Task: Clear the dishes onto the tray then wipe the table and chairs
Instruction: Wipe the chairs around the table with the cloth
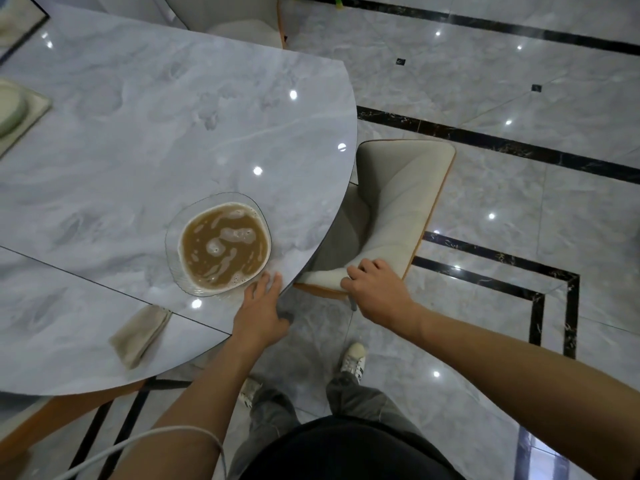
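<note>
A clear glass bowl (221, 244) of brown soup stands on the grey marble table (138, 140) near its curved right edge. My left hand (261, 308) rests open at the table edge, fingertips just beside the bowl's rim. My right hand (375, 289) grips the near corner of the beige chair (398, 202), which is tucked partly under the table. A folded beige cloth (140, 334) lies on the table left of my left hand.
A pale green dish on a placemat (12, 107) shows at the left edge. Another beige chair (242, 22) stands at the far side. Glossy marble floor with black inlay lines (502, 143) spreads to the right. My feet are below the chair.
</note>
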The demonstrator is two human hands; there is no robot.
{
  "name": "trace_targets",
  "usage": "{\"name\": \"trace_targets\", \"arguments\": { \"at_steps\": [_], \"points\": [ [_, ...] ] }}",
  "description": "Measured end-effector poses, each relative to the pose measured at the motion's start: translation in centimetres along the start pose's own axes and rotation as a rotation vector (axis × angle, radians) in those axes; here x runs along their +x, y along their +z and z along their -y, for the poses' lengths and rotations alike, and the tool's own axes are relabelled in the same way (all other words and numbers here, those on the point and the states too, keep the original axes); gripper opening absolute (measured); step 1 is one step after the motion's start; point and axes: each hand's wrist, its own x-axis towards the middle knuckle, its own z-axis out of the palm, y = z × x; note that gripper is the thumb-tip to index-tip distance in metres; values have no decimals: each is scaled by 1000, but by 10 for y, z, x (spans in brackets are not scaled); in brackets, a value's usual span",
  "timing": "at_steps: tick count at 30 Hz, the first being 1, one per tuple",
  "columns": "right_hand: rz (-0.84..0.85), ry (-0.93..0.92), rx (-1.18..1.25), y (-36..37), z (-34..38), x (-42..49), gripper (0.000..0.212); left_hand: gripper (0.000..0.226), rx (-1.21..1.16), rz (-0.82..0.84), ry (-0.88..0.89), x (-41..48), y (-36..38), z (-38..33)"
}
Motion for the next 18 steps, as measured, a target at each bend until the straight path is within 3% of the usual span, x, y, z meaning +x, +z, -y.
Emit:
{"name": "trace_targets", "arguments": {
  "at_steps": [3, 8, 11, 13, 15, 16, 18],
  "points": [
    [-10, -9, -7, 2, -2, 2, 26, 103, 4, -10, -1, -1, 1, -1],
    [39, -200, -28, 4, -20, 13, 23, 102, -8, -11, 3, -2, 3, 1],
    [84, -188, -26, 5, -26, 14, 32, 102, -7, 1, 19, -2, 3, 4],
    [24, -170, 22, 5, -28, 12, 38, 102, -5, 9, 30, -1, 3, 6],
    [-123, -43, 192, -7, -32, 12, 49, 100, 6, 10, 38, -1, 2, 8],
    [-251, 105, 278, -15, -36, 11, 52, 99, 14, 14, 45, -2, 0, 9],
    [-470, 586, 465, -28, -49, 9, 60, 97, 39, -3, 66, -1, -1, 10]
  ]
}}
